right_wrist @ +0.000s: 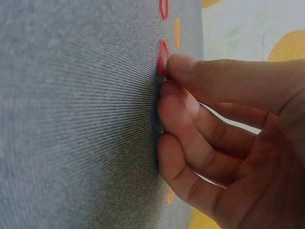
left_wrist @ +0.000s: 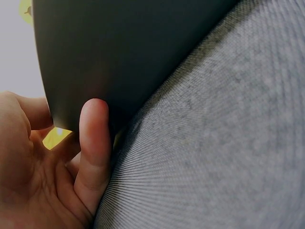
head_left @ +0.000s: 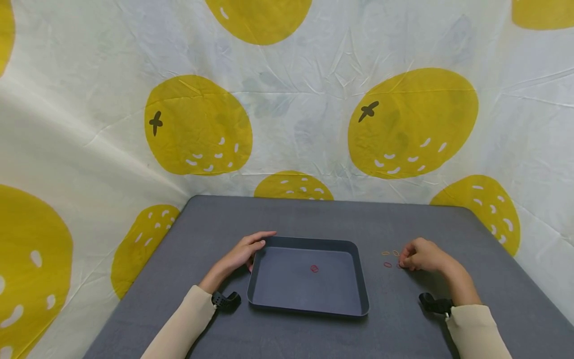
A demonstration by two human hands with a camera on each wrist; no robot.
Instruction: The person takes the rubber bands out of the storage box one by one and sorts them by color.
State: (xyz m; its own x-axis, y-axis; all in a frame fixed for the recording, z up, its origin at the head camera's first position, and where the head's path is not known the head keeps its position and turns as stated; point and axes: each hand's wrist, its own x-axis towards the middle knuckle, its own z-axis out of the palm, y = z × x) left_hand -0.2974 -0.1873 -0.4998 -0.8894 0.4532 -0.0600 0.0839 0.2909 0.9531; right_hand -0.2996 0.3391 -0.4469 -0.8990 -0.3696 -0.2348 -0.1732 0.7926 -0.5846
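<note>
A dark grey rectangular tray (head_left: 287,291) lies on the table with red rubber band loops (head_left: 315,269) inside; I cannot tell if they are one band or two. My left hand (head_left: 242,253) holds the tray's far left corner. In the left wrist view one finger (left_wrist: 94,126) presses the outer wall while another part of the hand reaches past the rim. Right of the tray, my right hand (head_left: 422,255) pinches the end of a red rubber band (right_wrist: 163,50) between thumb and forefinger, down at the table surface.
Beside the right hand lie another red rubber band (head_left: 387,265), an orange one (head_left: 385,253) and a second orange one (head_left: 396,253). A grey cloth (head_left: 314,217) covers the table. Behind it hangs a white curtain (head_left: 300,124) with yellow fruit shapes.
</note>
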